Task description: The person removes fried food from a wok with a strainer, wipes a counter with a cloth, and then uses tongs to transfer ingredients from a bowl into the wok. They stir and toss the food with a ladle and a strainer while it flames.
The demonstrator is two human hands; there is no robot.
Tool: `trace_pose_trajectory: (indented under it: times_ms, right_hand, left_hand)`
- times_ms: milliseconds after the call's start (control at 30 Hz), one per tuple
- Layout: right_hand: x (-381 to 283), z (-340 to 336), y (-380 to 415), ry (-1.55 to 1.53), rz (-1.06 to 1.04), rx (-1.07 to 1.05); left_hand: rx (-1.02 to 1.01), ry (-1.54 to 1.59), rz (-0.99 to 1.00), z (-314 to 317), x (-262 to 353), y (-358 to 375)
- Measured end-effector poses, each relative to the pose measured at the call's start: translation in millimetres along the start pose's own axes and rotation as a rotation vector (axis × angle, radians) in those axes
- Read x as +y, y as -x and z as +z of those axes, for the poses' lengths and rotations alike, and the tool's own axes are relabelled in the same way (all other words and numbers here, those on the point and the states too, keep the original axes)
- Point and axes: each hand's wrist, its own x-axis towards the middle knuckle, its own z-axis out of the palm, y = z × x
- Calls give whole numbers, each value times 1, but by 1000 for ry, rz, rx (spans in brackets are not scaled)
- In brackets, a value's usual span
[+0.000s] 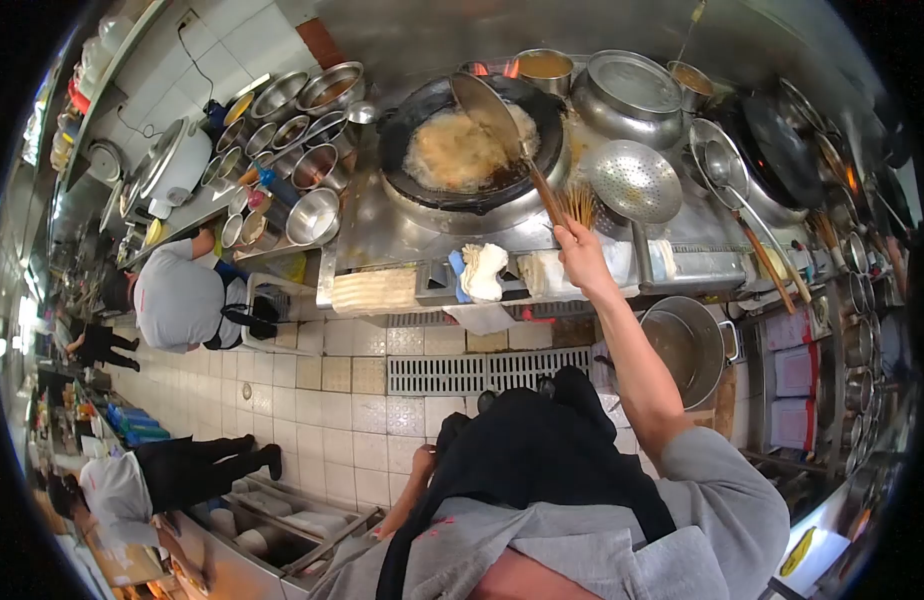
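My right hand [584, 258] is closed around the wooden handle of a wide, round skimmer [488, 116]. The skimmer's head is tilted over the right part of a large black wok [394, 150] on the range. Pale, bubbling oil with golden food [452, 150] fills the wok's middle. A bamboo brush [579, 204] stands just beyond my right hand, and a perforated metal strainer [635, 181] rests to its right. Low beside my dark apron hangs my left hand [423, 461]; its fingers are too small and partly hidden to read.
A lidded pot [630, 98] stands behind the strainer. Several metal bowls [312, 217] crowd the left counter. Folded cloths [375, 290] line the range's front edge. A deep stockpot [682, 350] stands low at right. Co-workers [182, 295] are at the left. A floor grate [462, 375] lies ahead of my feet.
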Motion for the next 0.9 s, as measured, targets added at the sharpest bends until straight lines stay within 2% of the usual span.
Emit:
trace_pose_trajectory:
  times_ms: [67, 200, 333, 433, 567, 767, 900]
  right_hand:
    - [-26, 0, 13, -35, 116, -4]
    - [-32, -14, 8, -31, -31, 59]
    - [-17, -11, -42, -12, -139, 100]
    - [-18, 4, -59, -365, 269, 85]
    - [-8, 22, -60, -737, 506, -102]
    - [-4, 40, -69, -782, 623, -221]
    - [-13, 43, -67, -729, 623, -319]
  left_hand:
    - [20, -10, 31, 5, -16, -14]
    - [50, 33, -14, -8, 14, -15]
    - [75, 80, 16, 2, 5, -22]
    - [73, 97, -32, 3, 11, -16]
    - [64, 102, -53, -1, 5, -2]
    - [44, 48, -83, 27, -44, 4]
    - [61, 10, -117, 25, -31, 8]
